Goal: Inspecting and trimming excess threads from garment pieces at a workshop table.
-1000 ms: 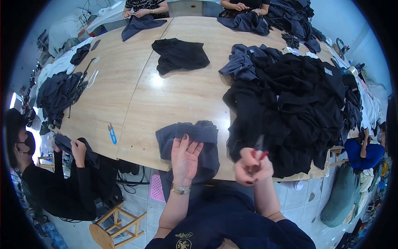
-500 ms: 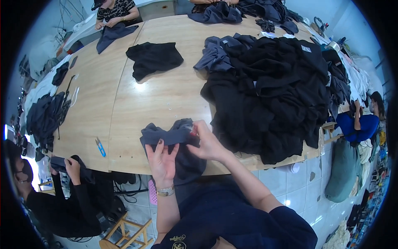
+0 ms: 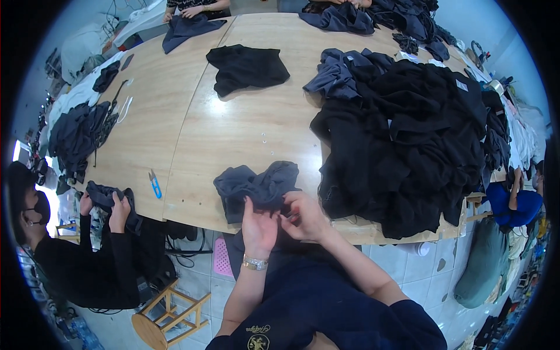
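A dark grey garment (image 3: 256, 185) lies bunched at the near edge of the wooden table (image 3: 233, 128) and hangs over it toward me. My left hand (image 3: 259, 228) grips its lower part, fingers curled into the cloth, a watch on the wrist. My right hand (image 3: 304, 216) pinches the same garment just to the right, close against the left hand. Whether the right hand also holds a small tool is hidden by its fingers.
A big heap of black garments (image 3: 408, 134) fills the table's right side. A single black garment (image 3: 248, 67) lies farther back. Blue thread snips (image 3: 155, 185) lie near the left front edge. A seated person (image 3: 70, 251) at left handles dark cloth; a wooden stool (image 3: 166, 312) stands below.
The grey garment went from spread flat under my left hand to bunched up. My right hand came from the right, off the table edge, onto the garment beside the left.
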